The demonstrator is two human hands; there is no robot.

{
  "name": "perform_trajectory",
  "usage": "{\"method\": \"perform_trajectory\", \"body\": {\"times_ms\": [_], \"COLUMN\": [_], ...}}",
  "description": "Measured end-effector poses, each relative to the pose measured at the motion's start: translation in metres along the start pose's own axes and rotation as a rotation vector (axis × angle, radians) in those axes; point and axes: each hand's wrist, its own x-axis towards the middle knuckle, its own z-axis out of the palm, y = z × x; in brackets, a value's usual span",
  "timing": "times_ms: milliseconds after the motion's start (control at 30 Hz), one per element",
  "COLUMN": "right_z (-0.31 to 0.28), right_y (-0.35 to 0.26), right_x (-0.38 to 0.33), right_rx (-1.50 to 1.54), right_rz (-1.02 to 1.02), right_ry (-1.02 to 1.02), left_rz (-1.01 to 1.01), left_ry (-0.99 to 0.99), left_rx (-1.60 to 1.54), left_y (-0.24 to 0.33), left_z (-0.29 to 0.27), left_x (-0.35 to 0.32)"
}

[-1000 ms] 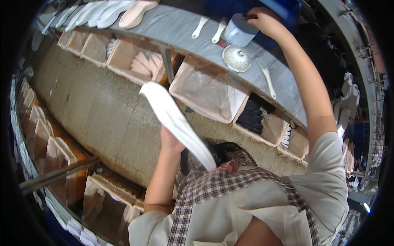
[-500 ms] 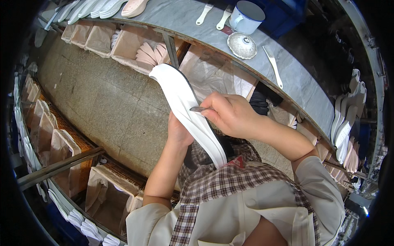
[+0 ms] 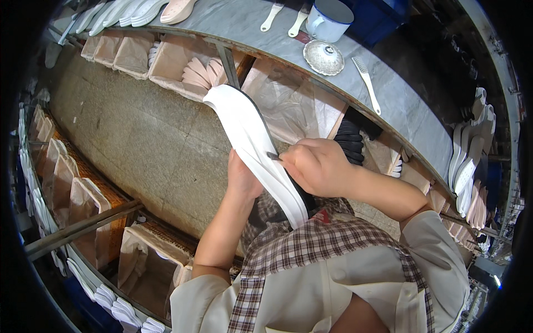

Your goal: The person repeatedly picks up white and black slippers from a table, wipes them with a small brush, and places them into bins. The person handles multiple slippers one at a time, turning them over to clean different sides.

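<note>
Lying diagonally across the middle of the view, a long white shoe sole with a dark upper face is held up in front of the person's chest, its toe end pointing up and away toward the bench. The left hand supports it from beneath, palm closed against the underside about midway along. The right hand is curled into a fist around a small dark-tipped tool, whose tip touches the sole's white edge.

Beyond the sole runs a curved grey bench. On it stand a blue-rimmed white mug, a round metal lid just beside it, a pale brush to the right, and two white-handled tools near the mug. More white soles lie along the bench's far left end. Under the bench are open bins, one holding pinkish insoles, another a stack of black pieces. A rack at far right holds further soles on edge.
</note>
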Motion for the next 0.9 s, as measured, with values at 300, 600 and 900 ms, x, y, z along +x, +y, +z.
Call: {"method": "perform_trajectory", "body": {"times_ms": [300, 600, 900], "right_z": [-0.008, -0.01, -0.011], "right_y": [0.002, 0.007, 0.007], "right_x": [-0.003, -0.008, -0.005], "right_rx": [-0.022, -0.047, -0.039], "right_rz": [0.076, 0.101, 0.078], "right_ry": [-0.092, -0.151, -0.151], "left_rz": [-0.032, -0.065, -0.074], "left_ry": [-0.053, -0.112, -0.022], "left_rx": [-0.014, -0.024, 0.019], "left_y": [-0.002, -0.003, -0.006], "left_z": [0.005, 0.0, 0.003], "left_x": [0.0, 0.0, 0.002]}}
